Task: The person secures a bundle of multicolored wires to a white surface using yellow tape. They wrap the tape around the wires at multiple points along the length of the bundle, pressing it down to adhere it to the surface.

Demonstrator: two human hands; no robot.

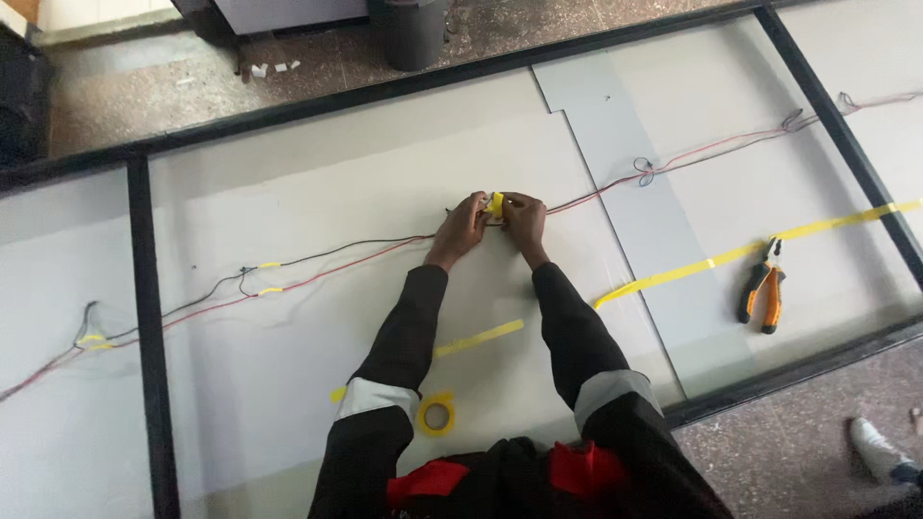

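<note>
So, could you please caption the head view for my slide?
Both hands, left hand and right hand, pinch yellow tape around red and black wires on a pale panel.

Speckled brown stone floor [317, 67], dark bin [411, 34] at far edge.

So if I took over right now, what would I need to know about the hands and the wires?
Left hand: pressing the red and black wires to the white board.
Right hand: pinching a piece of yellow tape at the same spot on the wires.
Nearby: tape roll by the left elbow, orange pliers to the right.
Done: yellow tape bits already on the wires further left.
Left: none shows on the wires to the right.
</note>
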